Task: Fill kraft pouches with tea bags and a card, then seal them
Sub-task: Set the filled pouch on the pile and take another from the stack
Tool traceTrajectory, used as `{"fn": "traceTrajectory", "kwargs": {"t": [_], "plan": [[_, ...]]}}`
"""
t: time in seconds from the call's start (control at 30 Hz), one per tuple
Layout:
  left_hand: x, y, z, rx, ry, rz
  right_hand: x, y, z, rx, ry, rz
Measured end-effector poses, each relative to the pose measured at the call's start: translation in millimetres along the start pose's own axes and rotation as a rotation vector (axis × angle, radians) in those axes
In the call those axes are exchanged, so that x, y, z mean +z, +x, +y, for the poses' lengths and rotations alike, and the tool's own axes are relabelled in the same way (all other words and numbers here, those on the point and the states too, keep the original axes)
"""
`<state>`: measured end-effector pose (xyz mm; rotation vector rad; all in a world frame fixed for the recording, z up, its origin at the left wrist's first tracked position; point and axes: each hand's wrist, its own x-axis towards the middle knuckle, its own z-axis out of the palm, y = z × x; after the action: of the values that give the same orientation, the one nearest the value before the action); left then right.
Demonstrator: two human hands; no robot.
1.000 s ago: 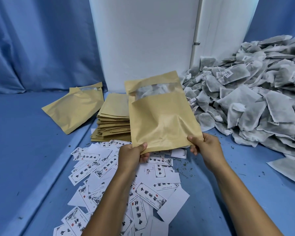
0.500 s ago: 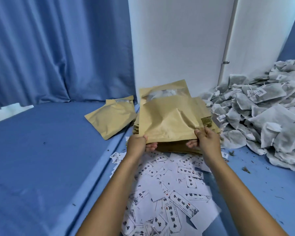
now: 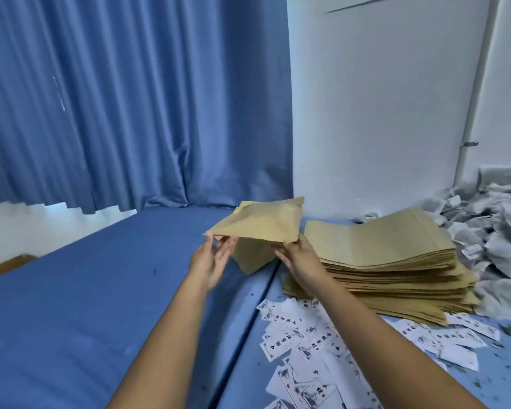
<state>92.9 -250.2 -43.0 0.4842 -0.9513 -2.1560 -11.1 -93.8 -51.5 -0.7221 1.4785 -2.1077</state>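
While my right hand (image 3: 300,256) pinches the pouch (image 3: 260,224) by its near corner, my left hand (image 3: 210,261) hovers loose-fingered at the other corner. I judge it goes onto the filled pouch (image 3: 250,258) left of the stack (image 3: 390,261).
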Motion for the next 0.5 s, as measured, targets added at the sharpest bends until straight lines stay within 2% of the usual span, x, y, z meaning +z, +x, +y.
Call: {"fn": "traceTrajectory", "kwargs": {"t": [0.07, 0.13, 0.17, 0.2, 0.3, 0.4, 0.5], "plan": [[-8.2, 8.8, 0.1, -0.075, 0.159, -0.015, -9.4, 11.8, 8.3, -0.034, -0.461, -0.108], [-20.1, 6.8, -15.7, -0.177, 0.384, -0.002, -38.1, 20.8, 19.5, -0.167, -1.212, 0.013], [-25.2, 4.8, -25.9, -0.225, 0.442, -0.01, -53.5, 22.0, 21.5, -0.163, -1.505, 0.073], [-28.8, 2.6, -35.7, -0.261, 0.464, -0.024, -69.0, 20.7, 23.0, -0.098, -1.698, 0.115], [-31.3, -1.2, -61.1, -0.336, 0.465, -0.058, -107.9, 7.5, 20.8, 0.117, -1.964, 0.156], [-18.1, -6.3, -81.8, -0.371, 0.48, -0.107, -135.0, -7.4, 12.6, -0.067, -2.117, 0.142], [5.6, -13.3, -93.6, -0.385, 0.511, -0.194, -145.9, -19.3, 1.3, -0.174, -2.203, 0.13]]}}
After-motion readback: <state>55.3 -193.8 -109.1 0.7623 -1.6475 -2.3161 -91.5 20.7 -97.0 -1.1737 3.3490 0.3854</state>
